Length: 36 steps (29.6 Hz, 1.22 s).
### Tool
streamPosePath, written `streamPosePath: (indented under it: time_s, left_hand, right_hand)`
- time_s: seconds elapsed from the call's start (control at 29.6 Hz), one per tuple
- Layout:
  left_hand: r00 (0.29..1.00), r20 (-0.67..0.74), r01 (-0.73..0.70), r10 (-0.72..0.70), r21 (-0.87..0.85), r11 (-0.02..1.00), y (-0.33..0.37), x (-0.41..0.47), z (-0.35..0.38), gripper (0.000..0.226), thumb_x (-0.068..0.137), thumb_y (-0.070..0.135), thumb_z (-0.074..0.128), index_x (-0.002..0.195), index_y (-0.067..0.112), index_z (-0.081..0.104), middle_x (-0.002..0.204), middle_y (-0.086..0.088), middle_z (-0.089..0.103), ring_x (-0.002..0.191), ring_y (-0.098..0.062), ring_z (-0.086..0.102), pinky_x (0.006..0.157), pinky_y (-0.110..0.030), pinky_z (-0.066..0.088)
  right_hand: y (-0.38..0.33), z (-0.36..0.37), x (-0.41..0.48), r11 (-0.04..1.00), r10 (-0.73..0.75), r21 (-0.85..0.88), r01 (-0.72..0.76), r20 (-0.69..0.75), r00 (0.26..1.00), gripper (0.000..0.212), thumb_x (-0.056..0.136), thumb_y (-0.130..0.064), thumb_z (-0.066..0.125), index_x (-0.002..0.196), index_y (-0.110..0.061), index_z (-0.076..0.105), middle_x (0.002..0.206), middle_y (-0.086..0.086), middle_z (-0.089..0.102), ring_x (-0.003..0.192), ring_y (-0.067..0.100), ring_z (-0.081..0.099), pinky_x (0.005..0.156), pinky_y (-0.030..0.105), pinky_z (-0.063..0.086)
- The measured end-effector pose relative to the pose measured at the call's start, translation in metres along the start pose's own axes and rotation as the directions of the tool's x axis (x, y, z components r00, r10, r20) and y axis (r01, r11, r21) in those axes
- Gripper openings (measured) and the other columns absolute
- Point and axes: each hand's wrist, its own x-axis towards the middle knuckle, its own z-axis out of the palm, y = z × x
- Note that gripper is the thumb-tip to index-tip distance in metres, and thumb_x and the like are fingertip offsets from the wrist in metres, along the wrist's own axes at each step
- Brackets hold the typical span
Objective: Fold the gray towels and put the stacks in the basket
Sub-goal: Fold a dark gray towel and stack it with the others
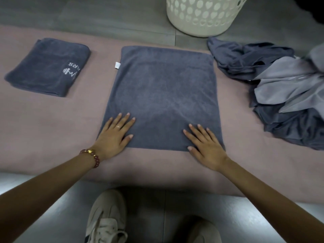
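Head camera view: a gray towel is lying flat on a pink mat. The left hand and right hand are pressing its near corners, fingers straight and slightly spread. A folded towel is sitting left, a crumpled pile right, and a white basket beyond.

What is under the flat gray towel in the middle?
The flat towel lies on the pink mat. Left hand and right hand rest flat on its near corners; anything else beneath is covered.
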Motion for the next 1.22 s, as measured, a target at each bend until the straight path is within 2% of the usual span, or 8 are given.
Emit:
streamPosePath:
  time_s: [0.24,0.34,0.44,0.64,0.88,0.98,1.08,1.22]
  left_hand:
    - [0.978,0.076,0.197,-0.193,-0.047,0.979,-0.032,-0.018,0.002,0.078,0.087,0.065,0.009,0.150,0.019,0.013,0.158,-0.008,0.009,0.144,-0.032,0.014,0.114,-0.045,0.016]
    - [0.947,0.045,0.321,-0.318,-0.179,0.930,-0.032,-0.020,-0.001,0.075,0.090,0.051,0.026,0.149,0.007,0.016,0.156,-0.015,0.013,0.144,-0.030,0.017,0.116,-0.041,0.011]
    - [0.862,-0.091,0.450,-0.499,-0.317,0.835,-0.014,-0.024,-0.004,0.061,0.084,0.018,0.066,0.133,-0.008,0.041,0.132,-0.033,0.042,0.122,-0.047,0.039,0.104,-0.053,0.032]
    - [0.732,0.076,0.619,-0.677,-0.490,0.614,0.011,-0.025,-0.019,0.053,0.078,0.013,0.072,0.117,-0.007,0.042,0.118,-0.033,0.044,0.102,-0.049,0.050,0.084,-0.050,0.042]
    - [0.872,0.042,0.409,-0.488,-0.612,0.677,-0.001,-0.026,-0.033,0.067,0.082,0.002,0.064,0.138,0.013,0.030,0.094,-0.016,0.060,0.083,-0.034,0.060,0.070,-0.040,0.046]
    - [0.939,-0.099,0.213,-0.328,-0.580,0.786,-0.004,-0.030,-0.031,0.060,0.083,-0.008,0.053,0.137,0.016,0.041,0.108,-0.011,0.055,0.095,-0.026,0.055,0.086,-0.036,0.044]
    - [0.983,-0.114,0.077,-0.148,-0.475,0.876,-0.016,-0.034,-0.033,0.047,0.080,0.001,0.048,0.124,0.013,0.059,0.089,-0.003,0.046,0.078,-0.021,0.050,0.080,-0.032,0.043]
    - [0.990,0.043,0.139,-0.133,-0.393,0.909,-0.029,-0.039,-0.041,0.071,0.068,-0.012,0.053,0.136,0.007,0.047,0.102,-0.011,0.046,0.089,-0.033,0.055,0.082,-0.024,0.042]
  right_hand:
    - [0.029,0.013,-0.020,0.969,0.247,0.018,-0.248,0.016,0.969,0.067,0.082,-0.069,-0.016,0.143,-0.043,-0.012,0.154,-0.015,-0.011,0.145,0.012,-0.005,0.116,0.034,-0.007]
    - [0.025,0.005,-0.028,0.875,0.458,0.189,-0.445,-0.030,0.888,0.066,0.091,-0.060,0.017,0.149,-0.032,0.001,0.159,0.001,0.003,0.145,0.024,0.009,0.116,0.039,0.011]
    - [0.014,-0.006,-0.037,0.695,0.681,0.400,-0.598,-0.098,0.726,0.061,0.088,-0.027,0.059,0.141,-0.011,0.035,0.136,0.020,0.036,0.122,0.036,0.040,0.099,0.042,0.035]
    - [0.012,-0.020,-0.031,0.441,0.727,0.667,-0.601,0.127,0.675,0.043,0.081,-0.006,0.066,0.120,0.003,0.048,0.105,0.017,0.063,0.098,0.033,0.061,0.069,0.028,0.042]
    - [0.014,-0.033,-0.014,0.260,0.708,0.776,-0.575,0.252,0.660,0.010,0.086,-0.010,0.063,0.088,0.000,0.061,0.089,0.008,0.058,0.073,0.021,0.054,0.061,0.025,0.042]
    - [0.016,-0.034,-0.013,0.316,0.737,0.788,-0.529,0.147,0.660,0.022,0.087,-0.012,0.062,0.072,-0.015,0.047,0.079,0.010,0.057,0.069,0.026,0.056,0.058,0.032,0.046]
    - [0.015,-0.036,-0.019,0.347,0.698,0.860,-0.375,0.031,0.716,0.027,0.089,0.001,0.054,0.101,-0.017,0.037,0.078,0.014,0.056,0.060,0.025,0.056,0.046,0.022,0.051]
    - [0.019,-0.036,-0.027,0.669,0.440,0.699,-0.250,-0.102,0.892,0.038,0.093,0.004,0.042,0.116,-0.025,0.053,0.103,0.006,0.052,0.087,0.025,0.055,0.070,0.015,0.042]
